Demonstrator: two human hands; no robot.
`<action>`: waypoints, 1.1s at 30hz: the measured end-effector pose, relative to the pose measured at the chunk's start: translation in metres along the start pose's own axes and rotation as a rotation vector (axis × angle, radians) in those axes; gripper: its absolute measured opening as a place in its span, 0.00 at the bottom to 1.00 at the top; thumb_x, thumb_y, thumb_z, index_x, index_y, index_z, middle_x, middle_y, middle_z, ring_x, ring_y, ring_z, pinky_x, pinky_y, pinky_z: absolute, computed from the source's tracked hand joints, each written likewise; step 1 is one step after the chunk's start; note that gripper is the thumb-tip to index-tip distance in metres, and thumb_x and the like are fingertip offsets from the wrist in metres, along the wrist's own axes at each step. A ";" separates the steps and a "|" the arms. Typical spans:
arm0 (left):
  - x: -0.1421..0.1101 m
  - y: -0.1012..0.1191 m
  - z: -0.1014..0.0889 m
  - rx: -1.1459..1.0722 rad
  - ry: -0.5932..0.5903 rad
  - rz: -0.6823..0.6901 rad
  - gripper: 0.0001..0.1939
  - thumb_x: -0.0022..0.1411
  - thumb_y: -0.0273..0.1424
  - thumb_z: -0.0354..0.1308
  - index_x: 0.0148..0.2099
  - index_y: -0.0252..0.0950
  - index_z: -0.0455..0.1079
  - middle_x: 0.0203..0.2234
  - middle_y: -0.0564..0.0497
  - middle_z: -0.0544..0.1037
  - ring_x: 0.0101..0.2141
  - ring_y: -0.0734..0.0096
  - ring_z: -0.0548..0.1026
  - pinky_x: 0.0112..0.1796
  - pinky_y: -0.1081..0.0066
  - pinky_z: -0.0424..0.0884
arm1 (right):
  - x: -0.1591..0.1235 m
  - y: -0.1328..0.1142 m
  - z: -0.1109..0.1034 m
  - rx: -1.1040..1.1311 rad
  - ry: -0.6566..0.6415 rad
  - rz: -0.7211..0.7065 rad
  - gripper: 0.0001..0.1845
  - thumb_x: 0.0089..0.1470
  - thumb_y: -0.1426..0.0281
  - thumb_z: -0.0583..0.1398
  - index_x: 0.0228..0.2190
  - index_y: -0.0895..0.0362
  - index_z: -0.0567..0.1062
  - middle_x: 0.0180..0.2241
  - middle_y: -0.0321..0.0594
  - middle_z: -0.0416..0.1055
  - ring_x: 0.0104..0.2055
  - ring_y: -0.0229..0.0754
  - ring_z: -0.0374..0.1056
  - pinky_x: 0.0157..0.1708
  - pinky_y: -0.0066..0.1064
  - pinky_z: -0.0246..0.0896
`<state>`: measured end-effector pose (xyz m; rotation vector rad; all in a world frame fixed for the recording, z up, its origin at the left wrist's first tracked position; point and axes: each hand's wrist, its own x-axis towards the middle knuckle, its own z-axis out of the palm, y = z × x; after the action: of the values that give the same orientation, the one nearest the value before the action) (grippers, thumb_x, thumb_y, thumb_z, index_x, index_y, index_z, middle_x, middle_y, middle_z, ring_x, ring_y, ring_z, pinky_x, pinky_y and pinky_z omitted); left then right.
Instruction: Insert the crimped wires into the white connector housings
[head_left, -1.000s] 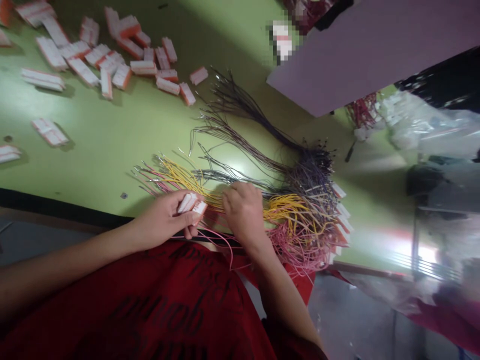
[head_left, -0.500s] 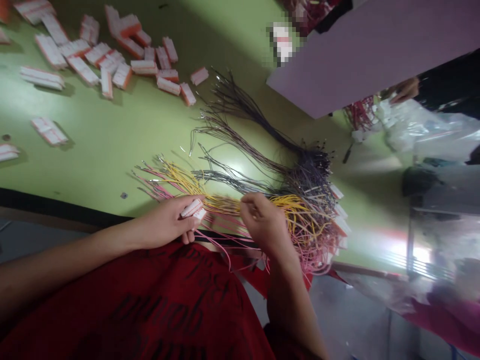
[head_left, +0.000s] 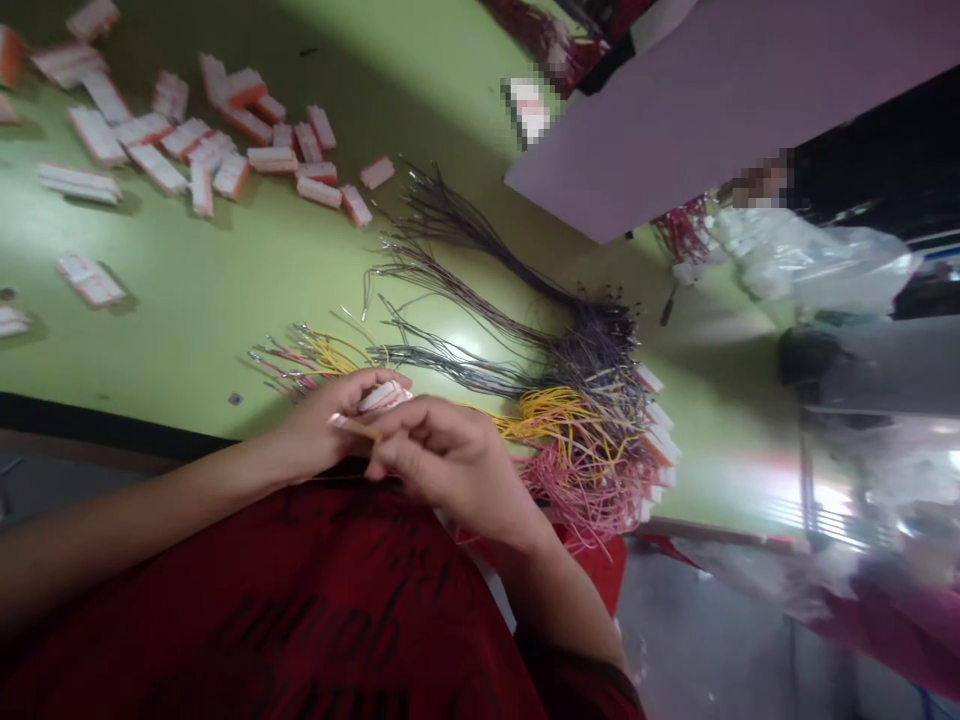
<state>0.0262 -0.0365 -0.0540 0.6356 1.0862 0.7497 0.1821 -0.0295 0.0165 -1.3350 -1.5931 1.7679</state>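
Observation:
My left hand (head_left: 322, 425) is closed around a white plastic connector housing (head_left: 386, 397) with reddish markings. Close beside it, my right hand (head_left: 450, 460) pinches a thin yellowish wire (head_left: 364, 430), whose pale tip points left across the left hand's fingers. Motion blurs that tip. Under and behind both hands lies a bundle of yellow wires (head_left: 559, 415), with pink wires (head_left: 577, 490) nearer my body. Grey wires (head_left: 457, 368) and dark purple wires (head_left: 510, 255) fan out beyond, their metal-tipped ends to the left.
Many white and orange connector housings (head_left: 214, 150) are scattered over the green table (head_left: 247, 260) at upper left. A mauve panel (head_left: 645, 130) juts in at upper right, near a clear plastic bag (head_left: 817, 260) and red wires (head_left: 686, 235). Another person's dark sleeve (head_left: 877, 170) shows behind.
My right hand has come left from the yellow bundle to the left hand, now with a wire end between its fingers. My left hand still grips the housing. The view has shifted slightly.

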 end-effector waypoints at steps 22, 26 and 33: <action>0.005 0.007 -0.004 -0.338 -0.033 -0.114 0.22 0.53 0.34 0.72 0.50 0.33 0.73 0.29 0.51 0.79 0.24 0.73 0.75 0.25 0.72 0.70 | 0.017 0.027 -0.017 -0.349 0.465 0.024 0.10 0.52 0.70 0.59 0.22 0.55 0.76 0.23 0.36 0.77 0.27 0.38 0.72 0.30 0.30 0.66; 0.005 0.005 -0.002 -0.322 -0.036 -0.110 0.23 0.52 0.34 0.72 0.49 0.33 0.73 0.29 0.52 0.79 0.23 0.74 0.75 0.25 0.73 0.71 | 0.018 0.028 -0.016 -0.282 0.467 0.103 0.10 0.52 0.67 0.58 0.23 0.55 0.75 0.24 0.38 0.78 0.28 0.40 0.73 0.31 0.32 0.67; 0.005 0.003 0.000 -0.178 -0.035 -0.040 0.21 0.57 0.35 0.68 0.51 0.32 0.72 0.23 0.53 0.79 0.22 0.73 0.76 0.26 0.74 0.73 | 0.020 0.035 -0.018 -0.147 0.441 0.185 0.10 0.47 0.63 0.58 0.21 0.55 0.73 0.23 0.38 0.76 0.28 0.43 0.73 0.31 0.36 0.68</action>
<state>0.0267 -0.0312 -0.0547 0.4723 0.9852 0.7886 0.1980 -0.0133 -0.0211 -1.8419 -1.4058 1.3399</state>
